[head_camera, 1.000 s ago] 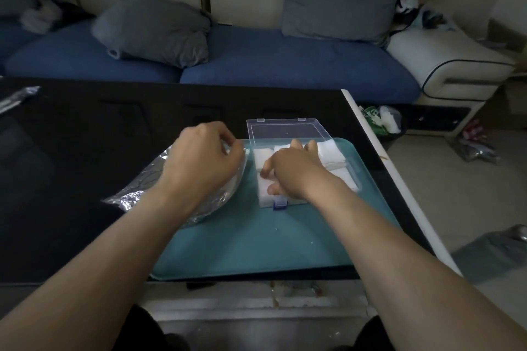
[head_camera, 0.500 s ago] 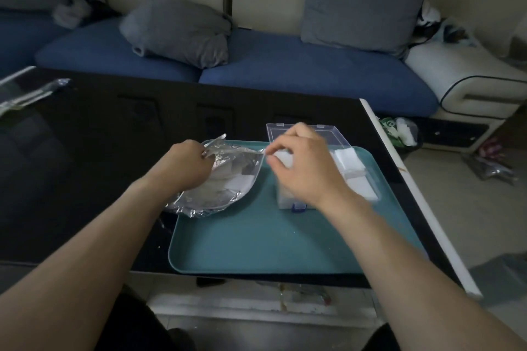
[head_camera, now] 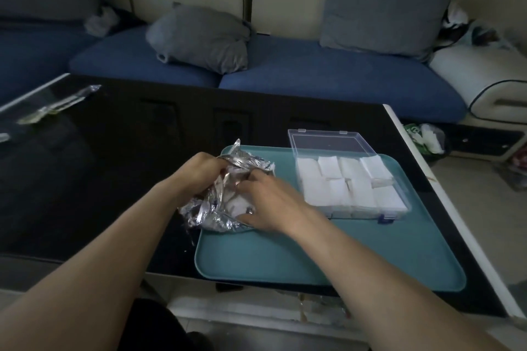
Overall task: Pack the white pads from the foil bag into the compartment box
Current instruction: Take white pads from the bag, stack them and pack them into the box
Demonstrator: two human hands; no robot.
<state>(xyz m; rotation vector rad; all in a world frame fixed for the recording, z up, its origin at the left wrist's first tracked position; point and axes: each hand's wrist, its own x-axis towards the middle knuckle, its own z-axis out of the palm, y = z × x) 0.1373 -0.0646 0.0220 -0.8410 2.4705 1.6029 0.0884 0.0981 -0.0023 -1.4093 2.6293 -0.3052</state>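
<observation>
A crumpled silver foil bag (head_camera: 212, 215) lies on the left edge of a teal tray (head_camera: 328, 253). My left hand (head_camera: 196, 172) grips the bag's upper edge and holds its mouth open. My right hand (head_camera: 268, 204) reaches into the bag's mouth; its fingertips are hidden inside, and a white pad (head_camera: 238, 204) shows just under them. To the right on the tray stands the clear compartment box (head_camera: 399, 215) with its lid (head_camera: 328, 142) laid back. Several white pads (head_camera: 346, 184) fill its compartments.
The tray sits on a glossy black table (head_camera: 85, 179) with a pale right edge (head_camera: 413, 157). A clear wrapper (head_camera: 57, 107) lies at the table's far left. Behind the table is a blue sofa (head_camera: 313, 74) with grey cushions. Clutter sits on the floor at the right.
My right hand left the box and went left into the foil bag. My left hand shifted along the bag's edge. The camera view moved left, leaving the box fully in sight.
</observation>
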